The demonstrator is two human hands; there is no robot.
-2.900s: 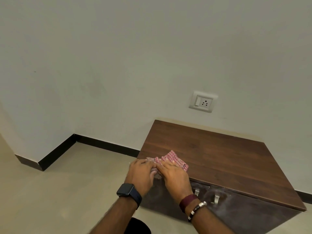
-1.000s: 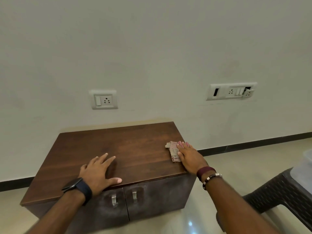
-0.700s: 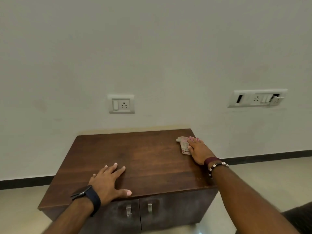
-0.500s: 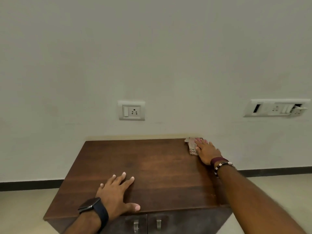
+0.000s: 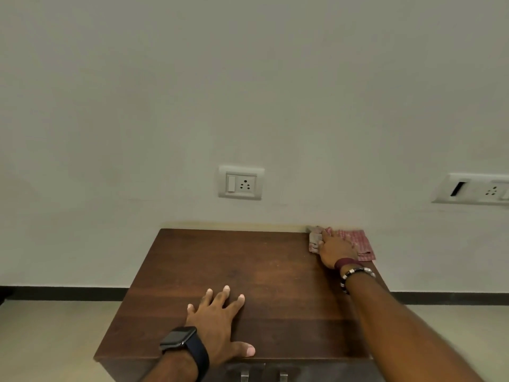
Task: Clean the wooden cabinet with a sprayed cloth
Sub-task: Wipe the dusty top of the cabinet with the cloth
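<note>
The dark brown wooden cabinet [image 5: 248, 271] stands against the wall, and I look down on its top. A red-and-white checked cloth [image 5: 355, 239] lies at the far right corner of the top, against the wall. My right hand [image 5: 334, 249] presses flat on the cloth and covers its middle. My left hand [image 5: 220, 323] rests flat with fingers spread on the near part of the top, a dark smartwatch on its wrist.
A white socket plate [image 5: 241, 183] sits on the wall above the cabinet, and a longer switch panel [image 5: 473, 188] is at the right. Two metal door handles [image 5: 261, 376] show at the bottom edge. Beige floor and a black skirting [image 5: 63, 293] flank the cabinet.
My right hand has slid the cloth along the right side from the front edge to the far right corner. My left hand stayed flat on the top. The view tilted upward.
</note>
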